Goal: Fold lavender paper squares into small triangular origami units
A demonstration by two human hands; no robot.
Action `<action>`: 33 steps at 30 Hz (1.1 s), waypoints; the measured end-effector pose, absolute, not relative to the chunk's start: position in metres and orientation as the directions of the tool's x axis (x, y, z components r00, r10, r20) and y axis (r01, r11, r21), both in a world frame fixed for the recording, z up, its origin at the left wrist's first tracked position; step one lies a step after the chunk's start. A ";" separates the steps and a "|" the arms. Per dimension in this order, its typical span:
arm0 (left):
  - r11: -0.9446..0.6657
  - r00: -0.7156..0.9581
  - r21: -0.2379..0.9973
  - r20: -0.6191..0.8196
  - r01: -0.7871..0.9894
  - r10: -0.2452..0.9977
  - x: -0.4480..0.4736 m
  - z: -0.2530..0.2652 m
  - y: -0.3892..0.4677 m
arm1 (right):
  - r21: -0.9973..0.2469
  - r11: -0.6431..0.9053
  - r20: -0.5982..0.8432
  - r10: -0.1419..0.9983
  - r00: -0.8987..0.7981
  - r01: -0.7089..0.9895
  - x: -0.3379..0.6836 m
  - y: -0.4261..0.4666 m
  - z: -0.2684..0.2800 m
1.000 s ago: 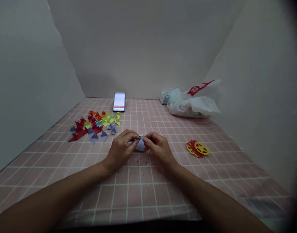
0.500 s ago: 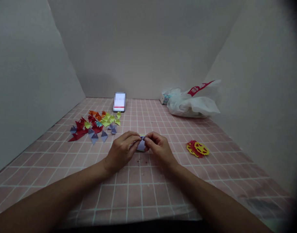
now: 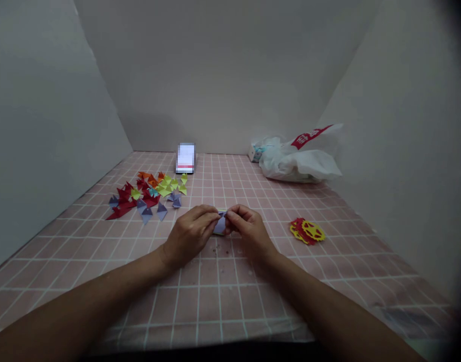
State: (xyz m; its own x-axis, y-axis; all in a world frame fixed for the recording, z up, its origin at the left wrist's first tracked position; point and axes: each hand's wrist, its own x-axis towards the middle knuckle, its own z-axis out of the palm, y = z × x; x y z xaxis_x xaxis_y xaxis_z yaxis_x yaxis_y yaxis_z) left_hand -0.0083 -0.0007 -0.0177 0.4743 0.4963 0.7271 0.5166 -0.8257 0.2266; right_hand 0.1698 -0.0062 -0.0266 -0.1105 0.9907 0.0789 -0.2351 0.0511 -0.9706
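Observation:
Between my two hands, low over the table, is a small piece of purple paper [image 3: 219, 227] with a darker folded part along its top. My left hand [image 3: 194, 229] pinches its left upper side between thumb and fingers. On the other side, my right hand [image 3: 248, 226] pinches the upper right of the same paper. A thin yellowish edge shows behind and below the paper; what it belongs to is partly hidden by the fingers. To the left lie several folded paper pieces in red [image 3: 126, 201], orange [image 3: 152, 180], yellow [image 3: 165, 188] and purple [image 3: 161, 211].
A phone [image 3: 185, 158] with a lit, blurred screen stands at the back. A white plastic bag [image 3: 298, 163] and a small box [image 3: 255, 153] sit at the back right. Red and yellow cut-out discs [image 3: 312, 231] lie right of my hands. A pink checked cloth [image 3: 211, 301] covers the table.
My fingers have shifted very slightly on the purple paper, and a little more of its dark folded part shows. Everything else stays where it was.

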 end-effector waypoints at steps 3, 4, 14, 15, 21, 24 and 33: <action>-0.829 0.477 0.232 0.725 0.509 0.496 -0.009 -0.019 0.000 | -0.964 0.014 0.045 0.993 -0.111 -0.264 0.169 -0.006 -0.027; -0.827 0.476 0.237 0.723 0.510 0.501 -0.009 -0.020 0.000 | -0.963 0.007 0.038 0.993 -0.110 -0.268 0.169 -0.006 -0.027; -0.757 0.341 0.480 0.691 0.443 0.638 -0.005 -0.015 -0.001 | -0.918 -0.086 -0.040 0.991 -0.127 -0.387 0.166 -0.007 -0.025; -0.735 0.319 0.523 0.674 0.431 0.667 -0.005 -0.014 -0.001 | -0.913 -0.093 -0.045 0.991 -0.128 -0.397 0.165 -0.007 -0.025; -0.600 0.201 0.728 0.567 0.332 0.799 -0.005 -0.014 0.001 | -0.885 -0.128 -0.063 0.986 -0.157 -0.447 0.163 -0.007 -0.028; -0.515 0.158 0.816 0.490 0.264 0.857 -0.005 -0.014 0.001 | -0.890 -0.135 -0.068 0.984 -0.167 -0.435 0.163 -0.009 -0.027; -0.211 0.074 0.975 0.216 -0.075 0.974 -0.002 -0.018 0.002 | -0.909 -0.130 -0.064 0.982 -0.176 -0.396 0.158 -0.013 -0.027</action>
